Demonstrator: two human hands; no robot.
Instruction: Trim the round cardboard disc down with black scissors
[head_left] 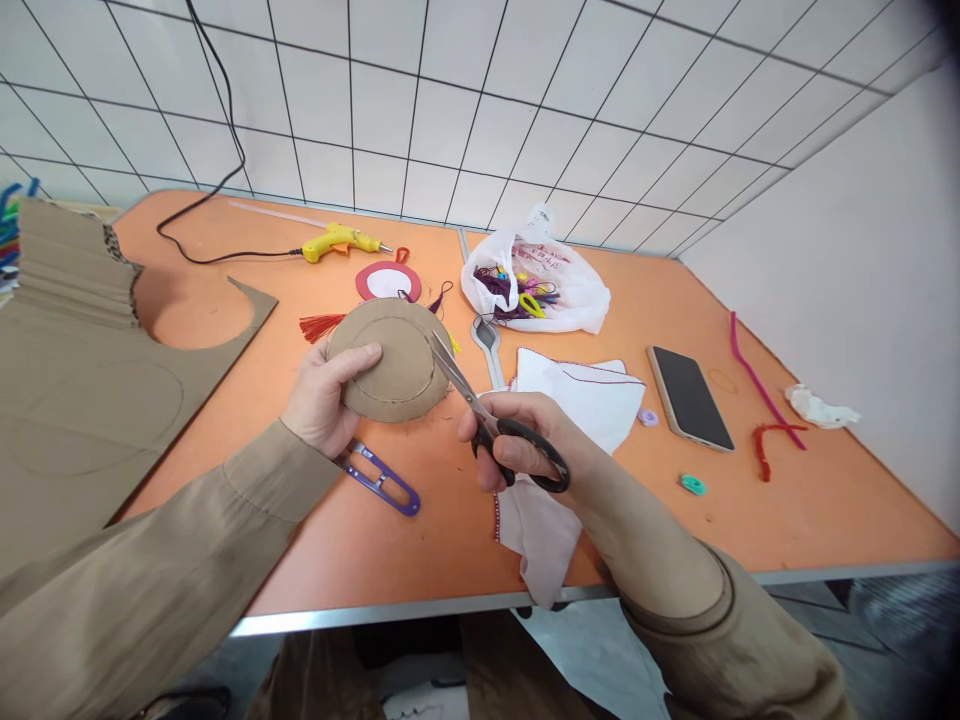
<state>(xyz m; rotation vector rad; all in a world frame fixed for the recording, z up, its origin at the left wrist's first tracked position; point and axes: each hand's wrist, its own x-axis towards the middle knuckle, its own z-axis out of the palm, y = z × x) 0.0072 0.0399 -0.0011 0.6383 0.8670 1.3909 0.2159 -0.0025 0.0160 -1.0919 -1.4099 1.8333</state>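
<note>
Left hand pinches cardboard disc; right hand grasps scissors. If disc rotates, blades may slip, tearing its rim or nicking thumb.

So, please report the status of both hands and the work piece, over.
Left hand holding cardboard disc. Right hand holding scissors, blades at disc. Purple clip near left wrist.
</note>
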